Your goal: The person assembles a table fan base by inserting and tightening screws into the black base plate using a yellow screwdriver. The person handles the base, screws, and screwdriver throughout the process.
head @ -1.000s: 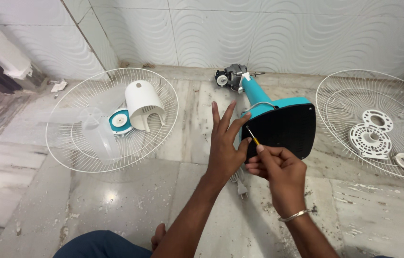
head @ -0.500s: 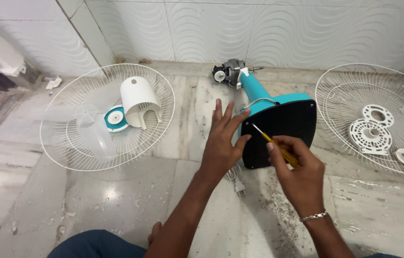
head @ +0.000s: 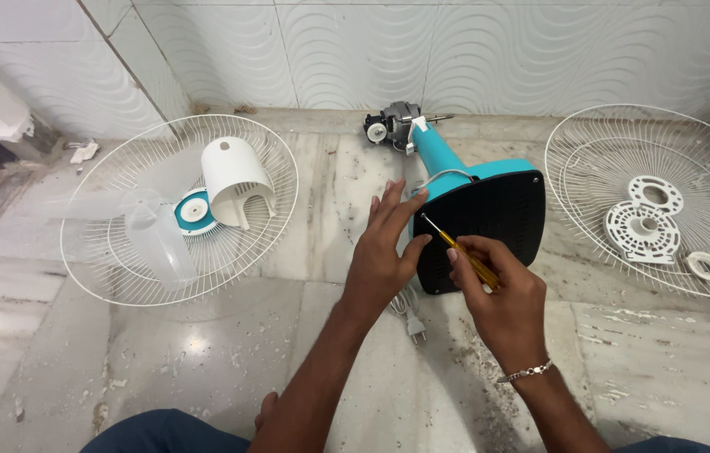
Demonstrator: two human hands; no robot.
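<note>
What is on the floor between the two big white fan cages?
In the head view, the teal fan body with its black base lies there, plus both hands: left hand, and right hand holding a yellow screwdriver.

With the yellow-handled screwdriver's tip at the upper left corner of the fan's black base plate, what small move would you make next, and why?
Probably seat the tip of the yellow-handled screwdriver squarely in the corner and begin turning. The right hand grips its handle, with the shaft angled toward the upper left corner of the black base plate, while the left hand braces that edge. Whether a screw sits there is too small to tell.

2 wire grilles (head: 179, 210) | white motor cover (head: 236, 180) (left grille) | plug (head: 413, 325)
</note>
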